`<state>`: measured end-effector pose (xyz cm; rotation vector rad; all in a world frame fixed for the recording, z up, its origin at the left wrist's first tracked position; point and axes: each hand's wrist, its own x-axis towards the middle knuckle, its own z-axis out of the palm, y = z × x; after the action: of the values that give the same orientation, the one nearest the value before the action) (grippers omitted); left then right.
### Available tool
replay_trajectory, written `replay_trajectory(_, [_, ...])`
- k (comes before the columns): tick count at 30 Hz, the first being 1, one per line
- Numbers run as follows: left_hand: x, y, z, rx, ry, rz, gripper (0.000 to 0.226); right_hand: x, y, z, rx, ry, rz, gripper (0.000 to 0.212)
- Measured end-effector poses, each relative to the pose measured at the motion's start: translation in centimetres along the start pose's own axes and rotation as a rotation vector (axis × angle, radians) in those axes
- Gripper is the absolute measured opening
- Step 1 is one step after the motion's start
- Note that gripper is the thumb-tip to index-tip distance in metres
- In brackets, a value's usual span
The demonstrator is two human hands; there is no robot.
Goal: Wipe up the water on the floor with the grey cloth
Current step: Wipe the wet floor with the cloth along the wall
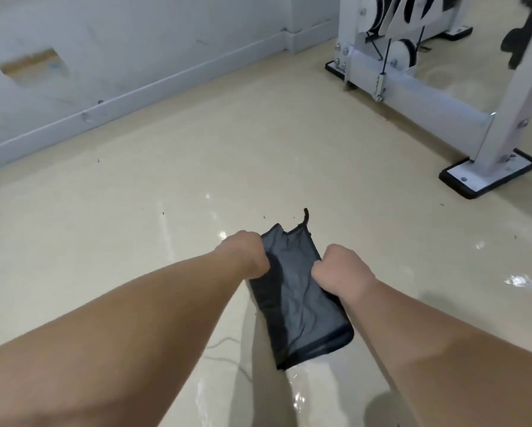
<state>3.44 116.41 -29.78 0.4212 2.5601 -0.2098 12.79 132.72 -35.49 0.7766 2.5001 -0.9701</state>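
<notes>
Gripping grey cloth [298, 291] edges, both hands.

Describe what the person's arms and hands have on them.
Nothing worn shows. The left hand and right hand are bare: no gloves, no rings or watch on the sides seen. The left forearm and right forearm are bare to the picture's edge, no sleeve in view.

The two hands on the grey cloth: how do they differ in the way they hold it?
The left hand grips the grey cloth at its left edge, the right hand at its right edge. The left hand sits nearer the cloth's far end, the right hand a little closer to its middle. Both have fingers curled onto the cloth, backs facing the camera.
</notes>
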Motion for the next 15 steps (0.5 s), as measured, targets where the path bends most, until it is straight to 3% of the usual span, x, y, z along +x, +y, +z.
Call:
replay_trajectory(3, [1.2,4.4,6.0,0.033,-0.048,0.259,0.071,0.2,0.2,-1.4,0.003,0.052,0.13,0.004])
replay_trajectory(6, [1.4,7.1,10.1,0.09,-0.071,0.264,0.113,-1.2,0.6,-2.0,0.129,0.158,0.221,0.006])
replay_trajectory(9, [2.5,6.2,11.3,0.054,0.0,0.277,0.114,-4.4,-0.6,0.0,0.266,0.245,0.284,0.01])
replay_trajectory(15, [7.1,-1.8,10.8,-0.052,0.123,0.342,0.107,-5.8,-5.0,4.8,0.264,0.232,0.265,0.018])
